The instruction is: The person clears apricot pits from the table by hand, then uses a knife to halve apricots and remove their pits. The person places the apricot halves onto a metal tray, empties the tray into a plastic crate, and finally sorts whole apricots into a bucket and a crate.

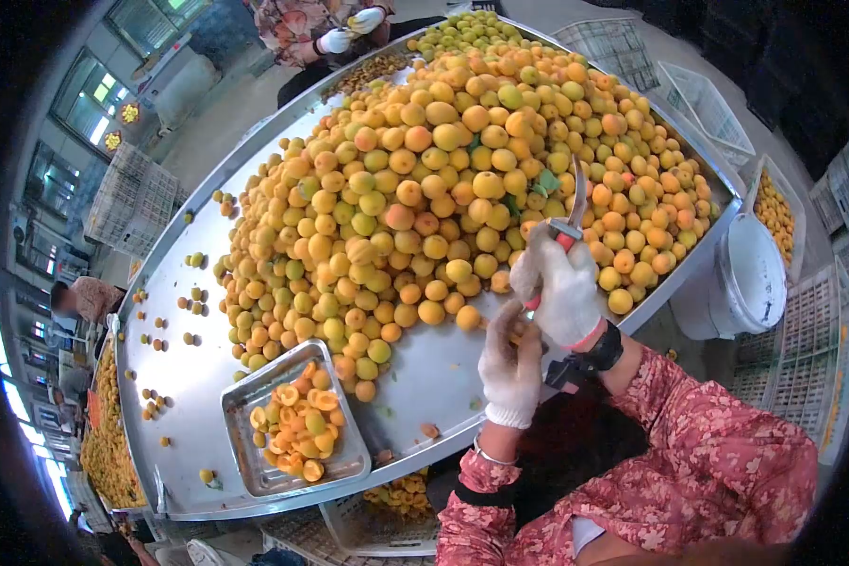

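My right hand (566, 292), in a white knit glove, is closed around the red handle of a knife (578, 193). Its curved blade points up and away from me, over the heap of apricots (396, 189). Just below, my left hand (512, 373), also gloved, has its fingers curled together close to the handle's lower end. Whatever sits in those fingers is too hidden to make out. To the left, a metal tray (354, 462) holds halved apricots (302, 424).
The heap covers much of a rimmed metal table (184, 377). A white bucket (703, 292) and plastic crates (788, 354) stand at the right. Below the near edge is a basket (344, 533) of apricot pieces. Across the table, another person's gloved hands (349, 30) are at work.
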`<state>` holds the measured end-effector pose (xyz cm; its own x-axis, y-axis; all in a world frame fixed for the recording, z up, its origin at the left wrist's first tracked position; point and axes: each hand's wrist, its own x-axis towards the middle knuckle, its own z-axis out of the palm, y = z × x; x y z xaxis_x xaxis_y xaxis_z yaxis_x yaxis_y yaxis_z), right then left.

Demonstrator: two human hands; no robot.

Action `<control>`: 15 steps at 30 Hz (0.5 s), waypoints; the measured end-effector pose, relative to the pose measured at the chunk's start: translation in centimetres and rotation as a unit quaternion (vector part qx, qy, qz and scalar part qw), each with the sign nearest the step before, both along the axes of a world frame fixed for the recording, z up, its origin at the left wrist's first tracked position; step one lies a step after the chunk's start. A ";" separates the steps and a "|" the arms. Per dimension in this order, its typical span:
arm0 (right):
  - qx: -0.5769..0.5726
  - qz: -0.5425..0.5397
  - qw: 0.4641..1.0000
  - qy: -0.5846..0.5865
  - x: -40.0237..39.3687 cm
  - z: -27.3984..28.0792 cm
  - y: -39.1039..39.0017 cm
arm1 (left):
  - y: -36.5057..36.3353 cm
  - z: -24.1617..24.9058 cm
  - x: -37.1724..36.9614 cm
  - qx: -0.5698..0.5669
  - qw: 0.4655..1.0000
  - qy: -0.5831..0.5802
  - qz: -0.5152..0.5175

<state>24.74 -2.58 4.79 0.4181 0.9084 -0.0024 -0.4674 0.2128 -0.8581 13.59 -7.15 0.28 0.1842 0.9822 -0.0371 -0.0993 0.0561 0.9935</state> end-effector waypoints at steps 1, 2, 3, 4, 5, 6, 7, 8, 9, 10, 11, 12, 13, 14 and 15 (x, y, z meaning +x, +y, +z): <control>-0.028 0.012 0.997 0.072 0.1 -0.5 0.4 | 0.1 -0.2 0.0 0.000 1.000 0.002 -0.010; -0.043 -0.003 0.992 0.115 0.0 -0.9 0.8 | 0.3 -0.2 -0.1 0.071 0.994 0.086 -0.006; -0.040 0.000 0.992 0.116 0.0 -1.3 1.1 | 0.4 -0.8 -0.1 0.074 0.993 0.087 -0.003; -0.057 -0.006 0.985 0.162 0.2 -1.8 1.3 | 0.7 -1.3 0.1 0.106 0.990 0.093 0.004; -0.072 -0.012 0.976 0.207 0.3 -2.1 1.6 | 0.8 -1.7 0.2 0.138 0.985 0.098 0.011; -0.086 -0.029 0.976 0.196 0.4 -2.5 1.7 | 0.8 -2.1 0.2 0.136 0.985 0.105 0.008; -0.083 -0.030 0.977 0.196 0.5 -2.7 2.0 | 1.0 -1.8 0.0 0.139 0.985 0.104 0.007; -0.074 -0.034 0.974 0.213 0.7 -2.9 2.3 | 1.1 -1.5 -0.2 0.050 0.996 0.066 -0.016; -0.070 -0.040 0.970 0.230 1.1 -3.3 2.3 | 1.0 -1.3 -0.4 -0.045 0.998 0.028 -0.041; -0.062 -0.053 0.977 0.198 0.8 -2.2 2.0 | 0.8 -1.3 -0.3 -0.074 0.996 0.018 -0.037; -0.025 -0.032 0.979 0.201 1.2 -2.3 2.0 | 0.8 -1.4 -0.1 -0.119 0.990 -0.056 -0.046; -0.035 -0.044 0.985 0.163 1.6 -2.3 2.1 | 1.1 -2.0 -0.3 -0.123 0.989 -0.033 -0.080; -0.046 -0.055 0.989 0.126 1.9 -2.3 2.0 | 1.4 -2.6 -0.7 -0.130 0.985 -0.010 -0.115; -0.032 -0.075 0.991 0.108 1.8 -2.6 2.1 | 1.7 -0.9 -1.0 -0.136 0.970 0.117 -0.163; -0.073 -0.080 0.994 0.004 1.8 -2.5 1.8 | 1.7 -1.4 -0.8 -0.147 0.968 0.117 -0.163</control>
